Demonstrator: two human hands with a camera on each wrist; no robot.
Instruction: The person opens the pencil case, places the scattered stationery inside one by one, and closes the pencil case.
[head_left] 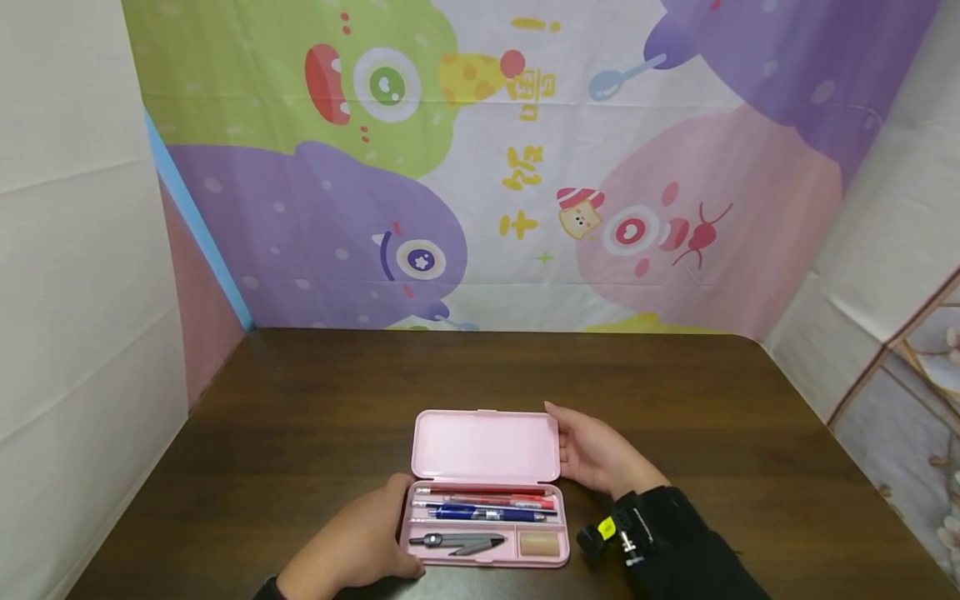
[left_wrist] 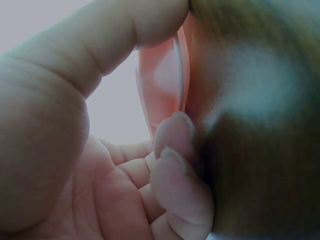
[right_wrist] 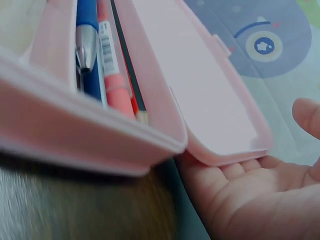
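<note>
A pink pencil case lies on the table with its lid raised at the back. Its upper compartment holds a dark red pencil, a red pen and a blue pen, among others. A grey drawing compass and a beige block, perhaps an eraser, lie in the lower part. My left hand grips the case's left end between thumb and fingers. At the lid's right edge, my right hand rests its relaxed fingers against the lid's outer side, thumb apart.
The brown wooden table reaches back to a cartoon-print cloth. White cloth hangs on the left. My right wrist wears a black band with a small device.
</note>
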